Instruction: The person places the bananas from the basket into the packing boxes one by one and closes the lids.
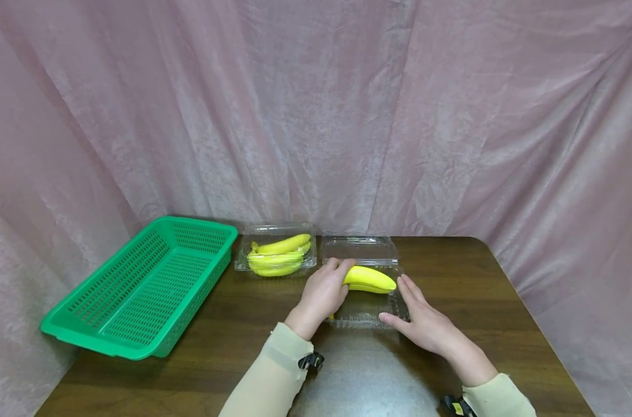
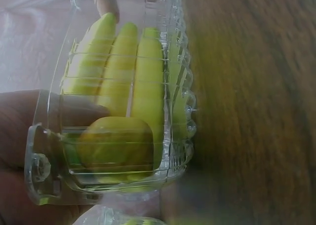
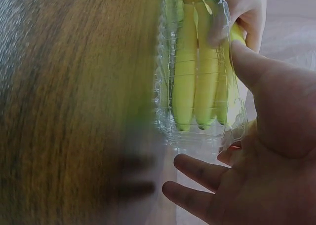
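A bunch of yellow bananas [image 1: 369, 279] lies in a clear plastic clamshell box [image 1: 365, 313], whose lid [image 1: 358, 249] is folded back. My left hand [image 1: 322, 295] grips the bunch at its left, stem end. In the left wrist view, the bananas [image 2: 129, 82] show through the box's ridged wall, the stem facing the camera. On the box's right side, my right hand [image 1: 425, 324] has its fingers spread and extended along the wall, close to the banana tips. The right wrist view shows my right hand [image 3: 281, 116] holding nothing, its thumb beside the box edge.
Another clear box [image 1: 248, 263] with bananas [image 1: 279, 258] inside stands left of the lid. A green slotted basket [image 1: 161, 347] sits on the left of the brown wooden table [image 1: 461, 284]. Pink curtains [image 1: 316, 116] hang behind the table.
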A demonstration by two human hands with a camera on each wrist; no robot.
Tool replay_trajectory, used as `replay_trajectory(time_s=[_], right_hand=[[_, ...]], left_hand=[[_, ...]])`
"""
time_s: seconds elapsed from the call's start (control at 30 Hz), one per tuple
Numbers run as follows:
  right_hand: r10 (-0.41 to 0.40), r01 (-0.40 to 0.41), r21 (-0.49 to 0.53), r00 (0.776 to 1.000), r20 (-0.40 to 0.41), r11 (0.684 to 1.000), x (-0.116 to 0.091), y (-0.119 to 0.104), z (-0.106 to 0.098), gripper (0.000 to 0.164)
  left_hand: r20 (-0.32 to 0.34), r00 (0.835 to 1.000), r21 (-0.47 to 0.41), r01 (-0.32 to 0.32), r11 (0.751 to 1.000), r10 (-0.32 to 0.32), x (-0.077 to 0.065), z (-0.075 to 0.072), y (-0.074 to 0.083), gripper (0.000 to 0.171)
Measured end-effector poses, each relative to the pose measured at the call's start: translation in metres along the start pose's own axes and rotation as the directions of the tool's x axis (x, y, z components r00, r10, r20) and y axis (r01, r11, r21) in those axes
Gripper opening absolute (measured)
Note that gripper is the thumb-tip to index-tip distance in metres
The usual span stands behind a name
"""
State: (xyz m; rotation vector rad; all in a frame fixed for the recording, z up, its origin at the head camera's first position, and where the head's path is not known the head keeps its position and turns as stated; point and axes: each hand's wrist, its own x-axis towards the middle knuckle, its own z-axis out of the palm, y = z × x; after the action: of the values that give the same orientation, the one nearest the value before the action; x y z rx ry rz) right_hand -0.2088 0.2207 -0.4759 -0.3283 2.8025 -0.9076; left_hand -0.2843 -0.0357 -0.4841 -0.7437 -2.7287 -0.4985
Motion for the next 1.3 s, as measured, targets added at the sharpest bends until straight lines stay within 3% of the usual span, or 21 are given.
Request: replay_trajectory(time_s=[0.7, 1.3], right_hand=[[0.019, -0.019, -0.018, 1.0, 0.001, 1.0, -0.006, -0.001, -0.001, 0.11], [0.022, -0.022, -0.018, 1.0, -0.008, 1.0, -0.016, 0.003, -0.004, 0.108]], left_hand=[[0.027, 1.0, 0.033, 0.002, 0.999, -0.003, 0.001, 0.001, 0.003, 0.063], [0.097, 0.995, -0.075, -0.005, 0.997, 0.012, -0.002, -0.002, 0.011, 0.063]])
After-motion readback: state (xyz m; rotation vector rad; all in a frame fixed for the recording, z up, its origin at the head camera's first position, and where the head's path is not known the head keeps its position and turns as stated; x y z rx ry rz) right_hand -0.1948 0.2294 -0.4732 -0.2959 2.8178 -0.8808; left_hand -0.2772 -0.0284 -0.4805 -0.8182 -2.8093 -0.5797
